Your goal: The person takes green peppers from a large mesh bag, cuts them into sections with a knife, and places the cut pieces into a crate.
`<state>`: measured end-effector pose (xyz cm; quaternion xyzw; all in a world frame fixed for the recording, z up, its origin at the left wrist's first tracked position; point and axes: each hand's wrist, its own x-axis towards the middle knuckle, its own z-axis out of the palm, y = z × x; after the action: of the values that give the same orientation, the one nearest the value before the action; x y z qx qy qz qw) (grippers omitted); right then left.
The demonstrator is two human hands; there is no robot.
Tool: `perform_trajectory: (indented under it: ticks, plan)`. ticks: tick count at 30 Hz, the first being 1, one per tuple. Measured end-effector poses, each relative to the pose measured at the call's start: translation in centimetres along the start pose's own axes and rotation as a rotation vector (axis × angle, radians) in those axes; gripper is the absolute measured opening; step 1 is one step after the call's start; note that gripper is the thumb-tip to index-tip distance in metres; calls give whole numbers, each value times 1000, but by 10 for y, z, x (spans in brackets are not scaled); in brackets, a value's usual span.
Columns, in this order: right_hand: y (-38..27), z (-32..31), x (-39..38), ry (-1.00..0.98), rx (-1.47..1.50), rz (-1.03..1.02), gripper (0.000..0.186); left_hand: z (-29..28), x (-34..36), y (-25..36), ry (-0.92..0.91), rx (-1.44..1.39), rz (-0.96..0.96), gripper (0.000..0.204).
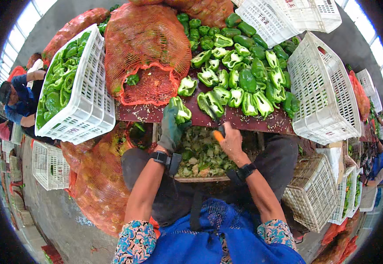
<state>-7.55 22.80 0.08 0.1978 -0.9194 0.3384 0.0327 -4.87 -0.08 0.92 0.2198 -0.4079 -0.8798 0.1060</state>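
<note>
Read as a dial centred between the hands, the work looks well under way yet far from finished. The gloved left hand [169,131] has its fingers wrapped around a cut pepper half [181,111], pale inside showing, held at the near edge of the dark red tabletop [135,115] toward ten o'clock. The bare right hand [232,141] is clenched around a small knife [218,136] with an orange handle, its blade pointing toward twelve, close to the halves. What is done shows in two places: at one o'clock many opened halves [262,104] lie on the tabletop, pale flesh and pith facing up, and at ten o'clock a white crate [95,97] is heaped with cut pieces [58,86]. Whether those heaped pieces are all cored is hard to tell so near the bent rim of the view. At six o'clock a wooden box [204,179] holds a thick bed of pale cores and trimmings [193,154], and loose seeds dot the tabletop, so plenty appears to be through already. What is left seems considerable: whole peppers [244,41] lie among and beyond the halves from twelve to one, and at eleven a bulging red mesh sack [145,37] lies open, a green pepper [133,79] showing in its mouth.
</note>
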Motion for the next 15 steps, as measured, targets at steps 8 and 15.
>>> perform_trajectory:
  ticks: [8,15]
  plan:
    - [5,38,66,273,121,81,38,0,19,-22,48,595,304,55]
    - [-19,33,45,303,533,191,35,42,4,-52,4,613,439,69]
